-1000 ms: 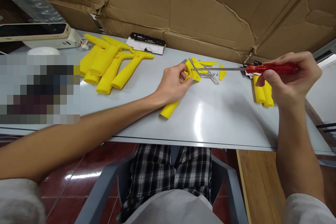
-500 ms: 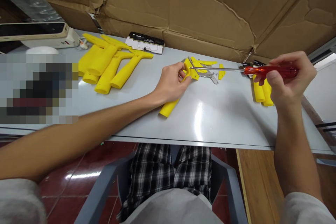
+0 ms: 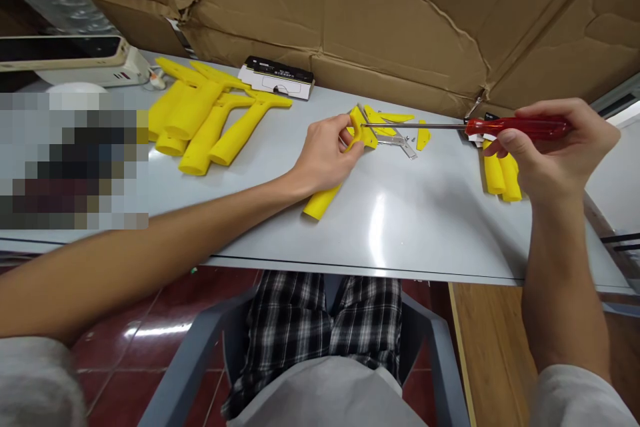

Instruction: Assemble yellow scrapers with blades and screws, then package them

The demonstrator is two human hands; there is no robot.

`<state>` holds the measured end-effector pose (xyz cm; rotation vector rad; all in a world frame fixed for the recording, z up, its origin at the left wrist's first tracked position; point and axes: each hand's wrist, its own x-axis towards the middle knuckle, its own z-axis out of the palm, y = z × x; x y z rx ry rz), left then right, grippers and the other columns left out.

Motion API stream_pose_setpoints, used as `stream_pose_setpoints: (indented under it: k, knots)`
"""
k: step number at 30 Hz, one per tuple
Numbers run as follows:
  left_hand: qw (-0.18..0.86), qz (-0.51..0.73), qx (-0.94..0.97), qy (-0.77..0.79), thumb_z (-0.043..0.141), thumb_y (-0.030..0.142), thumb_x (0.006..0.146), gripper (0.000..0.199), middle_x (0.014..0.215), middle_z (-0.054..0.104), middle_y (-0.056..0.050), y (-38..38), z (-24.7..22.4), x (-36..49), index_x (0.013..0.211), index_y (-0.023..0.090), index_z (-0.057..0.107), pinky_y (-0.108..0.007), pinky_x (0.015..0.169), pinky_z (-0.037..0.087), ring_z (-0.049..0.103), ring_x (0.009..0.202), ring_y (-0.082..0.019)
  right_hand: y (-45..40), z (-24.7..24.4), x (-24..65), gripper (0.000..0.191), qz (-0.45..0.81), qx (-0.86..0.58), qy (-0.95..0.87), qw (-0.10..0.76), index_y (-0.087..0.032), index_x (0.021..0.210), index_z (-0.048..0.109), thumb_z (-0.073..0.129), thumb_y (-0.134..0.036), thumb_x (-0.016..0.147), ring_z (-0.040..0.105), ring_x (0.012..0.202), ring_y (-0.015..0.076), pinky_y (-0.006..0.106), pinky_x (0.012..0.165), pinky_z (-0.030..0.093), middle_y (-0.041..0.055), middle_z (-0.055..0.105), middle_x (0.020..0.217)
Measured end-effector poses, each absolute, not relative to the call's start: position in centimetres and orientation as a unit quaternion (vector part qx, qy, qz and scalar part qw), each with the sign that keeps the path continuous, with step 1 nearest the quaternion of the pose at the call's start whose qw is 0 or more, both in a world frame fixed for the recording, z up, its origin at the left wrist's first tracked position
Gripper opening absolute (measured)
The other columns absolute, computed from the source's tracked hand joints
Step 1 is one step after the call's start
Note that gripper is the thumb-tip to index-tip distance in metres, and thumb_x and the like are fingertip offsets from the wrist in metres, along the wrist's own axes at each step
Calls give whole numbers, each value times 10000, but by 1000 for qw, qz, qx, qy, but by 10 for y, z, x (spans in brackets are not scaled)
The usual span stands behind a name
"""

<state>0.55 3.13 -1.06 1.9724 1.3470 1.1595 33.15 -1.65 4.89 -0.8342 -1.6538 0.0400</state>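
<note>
My left hand (image 3: 327, 153) is wrapped round a yellow plastic handle (image 3: 323, 201), whose round end points down toward the table's front edge. In my right hand (image 3: 560, 147) is a screwdriver (image 3: 517, 127) with a red handle. Its long shaft lies roughly level, and the tip meets the head of the yellow handle beside my left fingertips. Just behind the shaft lie flat yellow pieces (image 3: 397, 117), a silver metal piece (image 3: 407, 147) and tiny screws. A small yellow piece (image 3: 423, 136) rests to their right.
Several yellow handles (image 3: 240, 128) are piled on the left of the grey table (image 3: 280, 240), beside a black and white box (image 3: 278, 77). More yellow handles (image 3: 494, 173) lie at the right. Cardboard (image 3: 370, 33) stands behind. A phone (image 3: 60, 50) sits at the far left.
The fingers of my right hand have opened slightly and shifted on the red handle, with the back of the hand further right. My left hand keeps its hold on the yellow handle.
</note>
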Motion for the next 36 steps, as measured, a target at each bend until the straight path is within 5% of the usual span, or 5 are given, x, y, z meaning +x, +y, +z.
stream_pose_setpoints:
  k: [7,13,19,32,36]
  knots:
    - [262,423,710,499,725,209,821,101,811,684,-8,31,-9,5,913,200,683,-306,688,502,562,681,-163,-16,45,329,455,36,-408,-690,597,-184,813,709,925,-582,851,735,501,199,268,391,510,-14,645,611]
    - [256,421,720,489,722,225,830,98,800,675,-3,29,-9,6,923,203,699,-308,690,494,568,687,-165,-17,51,334,434,-29,-341,-734,587,-233,1091,817,977,-464,761,795,827,207,320,622,636,58,778,974]
    - [251,421,721,489,720,215,835,80,816,684,-9,30,-10,7,911,195,702,-328,715,499,585,695,-170,-19,50,334,327,-13,-369,-725,582,-192,949,827,965,-450,803,729,562,170,278,445,523,28,708,776]
    - [242,419,716,504,726,214,826,122,813,688,-2,32,-11,6,942,201,693,-315,696,515,571,687,-164,-29,53,327,254,45,-395,-730,556,-188,901,822,992,-268,731,759,555,185,265,439,577,25,773,794]
    - [254,419,709,508,737,189,817,139,807,680,1,32,-8,5,945,206,687,-313,692,513,561,671,-158,-29,52,324,262,60,-420,-715,556,-180,869,810,994,-333,762,750,521,197,277,411,567,23,763,736]
